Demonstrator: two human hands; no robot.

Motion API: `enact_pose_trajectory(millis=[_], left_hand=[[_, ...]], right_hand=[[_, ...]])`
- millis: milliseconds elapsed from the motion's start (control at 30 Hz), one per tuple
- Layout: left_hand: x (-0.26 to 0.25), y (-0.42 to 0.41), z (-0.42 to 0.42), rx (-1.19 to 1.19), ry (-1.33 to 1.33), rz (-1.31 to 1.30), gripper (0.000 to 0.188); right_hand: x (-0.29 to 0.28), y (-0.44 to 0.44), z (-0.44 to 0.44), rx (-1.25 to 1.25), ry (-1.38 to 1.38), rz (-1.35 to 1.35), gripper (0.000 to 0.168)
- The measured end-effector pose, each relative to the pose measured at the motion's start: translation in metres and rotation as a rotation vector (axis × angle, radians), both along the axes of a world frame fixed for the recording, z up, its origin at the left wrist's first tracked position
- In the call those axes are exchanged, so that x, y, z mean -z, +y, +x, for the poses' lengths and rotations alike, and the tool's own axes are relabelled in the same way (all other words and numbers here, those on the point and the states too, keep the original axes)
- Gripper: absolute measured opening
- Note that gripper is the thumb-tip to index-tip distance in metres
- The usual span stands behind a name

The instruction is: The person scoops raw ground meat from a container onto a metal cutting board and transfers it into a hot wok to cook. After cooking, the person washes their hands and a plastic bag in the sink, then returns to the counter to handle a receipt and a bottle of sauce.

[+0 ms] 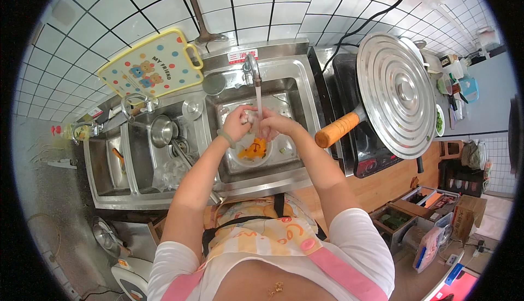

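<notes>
Both hands are over the right-hand basin of a steel sink (pixel 291 96), under a stream of water from the faucet (pixel 251 69). My left hand (pixel 237 124) is closed around a small whitish, crumpled thing (pixel 246 117); what it is cannot be told. My right hand (pixel 272 125) is beside it in the stream, its fingers partly hidden by the water. Just below the hands a round, translucent bowl (pixel 268 159) stands on the basin floor, with an orange piece bearing a dark mark (pixel 256 149) inside. A green scrap (pixel 282 150) lies to its right.
A pan with a wooden handle (pixel 337 131) and ridged metal lid (pixel 401 92) sits on an induction cooker (pixel 366 168) to the right. A patterned cutting board (pixel 153 65) leans on the tiled wall. The middle basin holds a metal pot (pixel 161 132) and a clear plastic bag (pixel 170 174).
</notes>
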State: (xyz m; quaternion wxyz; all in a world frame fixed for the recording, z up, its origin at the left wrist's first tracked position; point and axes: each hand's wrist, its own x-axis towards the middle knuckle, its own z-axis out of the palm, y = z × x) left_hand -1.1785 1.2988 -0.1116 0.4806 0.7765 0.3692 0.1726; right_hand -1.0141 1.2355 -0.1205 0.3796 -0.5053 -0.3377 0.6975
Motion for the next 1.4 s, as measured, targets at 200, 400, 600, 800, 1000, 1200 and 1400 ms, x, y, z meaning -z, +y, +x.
enact_pose_trajectory(millis=[200, 400, 600, 800, 1000, 1200, 1400], left_hand=[[0.002, 0.005, -0.008, -0.103, -0.197, -0.177, 0.042], [0.016, 0.009, -0.011, -0.144, -0.402, -0.865, 0.048], [0.032, 0.043, 0.025, -0.691, -0.871, -0.931, 0.067], [0.017, 0.045, 0.042, -0.462, -0.833, -0.760, 0.069], [0.017, 0.019, 0.033, -0.200, -0.619, -0.636, 0.070], [0.052, -0.001, 0.009, -0.125, -0.368, -0.416, 0.039], [0.028, -0.004, -0.001, -0.390, -0.046, -0.397, 0.029]], right_hand=[[0.015, 0.004, -0.007, 0.004, -0.209, 0.098, 0.025], [-0.007, 0.001, -0.018, 0.096, -0.156, 0.207, 0.019], [-0.010, -0.004, -0.015, 0.426, -0.233, -0.061, 0.020], [-0.009, -0.004, -0.031, 0.594, -0.210, 0.062, 0.014], [-0.021, 0.000, -0.012, 0.439, -0.074, 0.136, 0.012], [-0.008, 0.026, -0.008, 0.450, -0.519, 0.470, 0.013], [-0.004, 0.053, -0.024, 0.383, -1.034, 0.359, 0.021]])
